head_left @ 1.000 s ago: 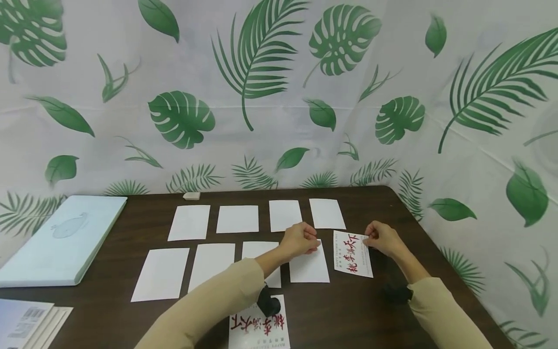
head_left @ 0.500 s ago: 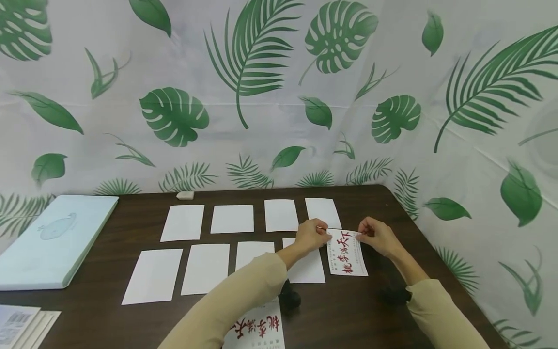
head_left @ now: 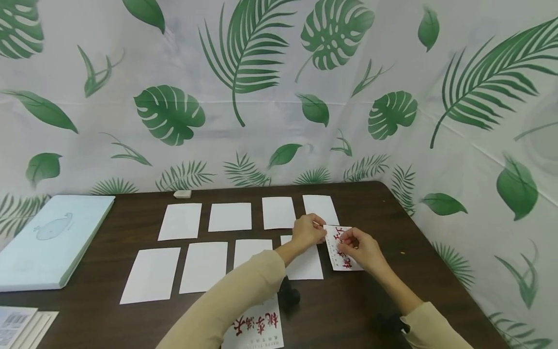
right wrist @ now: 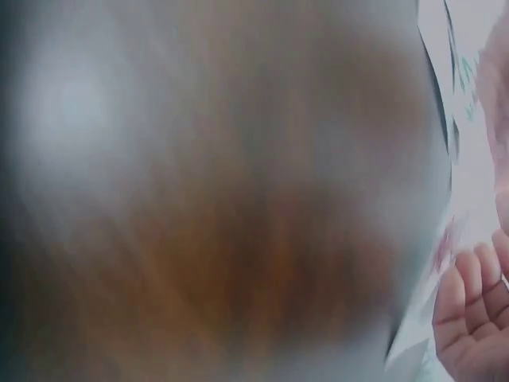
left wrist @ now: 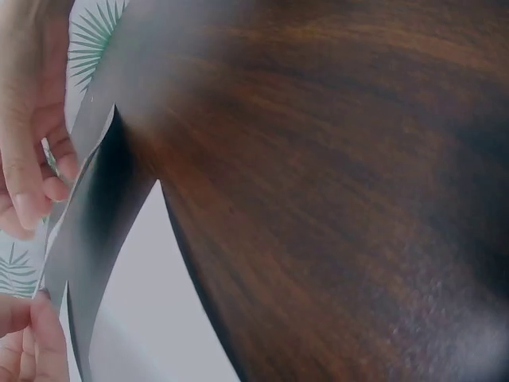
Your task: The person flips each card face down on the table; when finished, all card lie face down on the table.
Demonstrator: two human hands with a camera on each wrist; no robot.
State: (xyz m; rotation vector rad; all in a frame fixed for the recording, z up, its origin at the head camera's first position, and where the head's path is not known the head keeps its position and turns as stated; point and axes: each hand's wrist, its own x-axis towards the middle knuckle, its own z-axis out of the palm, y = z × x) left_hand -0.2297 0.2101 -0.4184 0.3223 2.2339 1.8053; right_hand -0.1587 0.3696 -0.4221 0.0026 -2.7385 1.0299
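Observation:
In the head view, my left hand (head_left: 307,230) pinches the upper left corner of a white card (head_left: 333,252) with large red Chinese lettering. The pinch also shows at the lower left of the left wrist view, where the card is seen nearly edge-on, raised off the table. My right hand (head_left: 363,249) lies over the card's printed face, its fingers loosely bent and hiding part of the lettering. In the right wrist view, the fingers (right wrist: 469,302) of that hand appear at the lower right. A similar red-lettered card (head_left: 261,327) lies near the front edge, partly behind my left sleeve.
Two rows of blank white cards (head_left: 150,275) lie on the dark wooden table (head_left: 340,310). A pale blue box-like item with a whale drawing (head_left: 54,237) and a booklet stack (head_left: 22,327) are at left. A small white block (head_left: 182,194) sits at the back edge.
My left hand moved right to the card and took its corner. My right hand left the card's right edge and shifted left over its face. The camera view panned slightly right.

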